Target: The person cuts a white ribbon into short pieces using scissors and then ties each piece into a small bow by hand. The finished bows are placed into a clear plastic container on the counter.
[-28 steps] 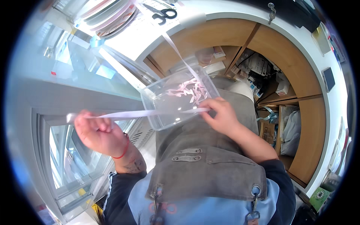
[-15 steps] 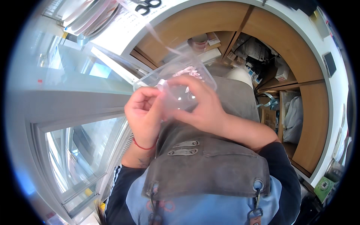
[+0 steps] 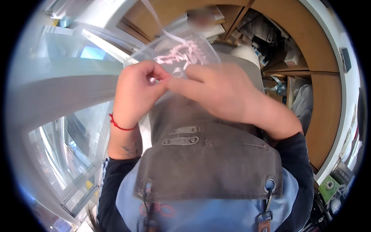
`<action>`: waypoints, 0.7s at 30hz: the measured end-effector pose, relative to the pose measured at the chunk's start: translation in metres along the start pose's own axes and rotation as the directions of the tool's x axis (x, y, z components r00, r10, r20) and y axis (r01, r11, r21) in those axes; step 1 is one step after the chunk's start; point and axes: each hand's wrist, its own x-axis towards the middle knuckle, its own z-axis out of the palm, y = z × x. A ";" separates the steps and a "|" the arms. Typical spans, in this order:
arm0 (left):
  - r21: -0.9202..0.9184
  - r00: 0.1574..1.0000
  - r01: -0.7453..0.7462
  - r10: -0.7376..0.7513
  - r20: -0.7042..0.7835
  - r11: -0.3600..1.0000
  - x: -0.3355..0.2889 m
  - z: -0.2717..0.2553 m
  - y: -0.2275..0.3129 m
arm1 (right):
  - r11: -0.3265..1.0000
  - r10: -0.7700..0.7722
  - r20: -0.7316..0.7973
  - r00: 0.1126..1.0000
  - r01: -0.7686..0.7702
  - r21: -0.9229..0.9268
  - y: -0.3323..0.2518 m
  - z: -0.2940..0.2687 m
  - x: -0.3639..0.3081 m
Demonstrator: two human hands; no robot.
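Observation:
A pale pink ribbon (image 3: 177, 72) is looped between my two hands above a clear plastic box. My left hand (image 3: 135, 87) is closed in a pinch on it, and a bit of shiny ribbon shows inside the curled fingers. Thumb and forefinger of my right hand (image 3: 220, 89) meet the left fingertips at the ribbon; this hand is smeared by motion, so its exact hold is partly hidden. A long strand of the ribbon runs up and away past the far rim of the clear plastic box (image 3: 215, 58). Inside the box lie several small pink ribbon pieces (image 3: 181, 52), seemingly tied into bows.
A grey-brown apron (image 3: 216, 162) covers my lap beneath the hands. Wooden shelves (image 3: 293, 29) with boxes and bags curve round the far right under a white desk edge (image 3: 332, 42). Left of me stands a glass-panelled frame (image 3: 73, 154).
Both hands have moved a little up and apart at the wrists, fingertips still together. The view has shifted, so the scissors and ribbon spools on the desk have gone out of sight.

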 end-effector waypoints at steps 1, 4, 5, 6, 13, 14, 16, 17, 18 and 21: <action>0.072 0.997 -0.020 0.015 0.071 0.997 0.000 0.001 0.002 | 0.994 -0.038 0.124 0.992 0.051 -0.102 0.003 -0.006 0.001; 0.156 0.960 -0.107 0.061 0.272 0.982 0.003 0.009 0.003 | 0.988 -0.146 0.055 0.988 0.143 0.052 0.016 0.002 -0.003; 0.152 0.941 -0.110 0.053 0.335 0.982 0.001 0.011 0.003 | 0.981 -0.168 0.071 0.983 0.160 0.107 0.021 0.002 -0.002; 0.152 0.918 -0.122 0.053 0.392 0.981 0.002 0.009 0.004 | 0.967 -0.190 0.065 0.980 0.176 0.185 0.029 -0.001 0.002; -0.445 0.988 -0.124 0.150 0.024 0.887 -0.006 0.017 0.005 | 0.365 0.195 0.372 0.908 -0.419 0.831 0.055 0.030 -0.002; -0.459 0.996 -0.081 0.090 -0.004 0.885 -0.006 0.015 0.002 | 0.235 0.203 0.428 0.881 -0.469 0.852 0.052 0.033 -0.005; -0.538 0.995 -0.086 0.046 -0.087 0.839 -0.004 0.024 -0.002 | 0.096 0.218 0.435 0.874 -0.463 0.881 0.044 0.039 -0.008; -0.575 0.992 -0.091 0.021 -0.127 0.813 -0.004 0.029 -0.004 | 0.025 0.226 0.439 0.870 -0.456 0.890 0.040 0.041 -0.009; -0.609 0.990 -0.115 0.041 -0.134 0.785 -0.004 0.033 -0.007 | -0.052 0.270 0.440 0.857 -0.443 0.895 0.034 0.041 -0.010; -0.617 0.988 -0.135 0.060 -0.141 0.776 -0.002 0.038 0.001 | -0.013 0.297 0.377 0.877 -0.391 0.920 0.034 0.045 -0.013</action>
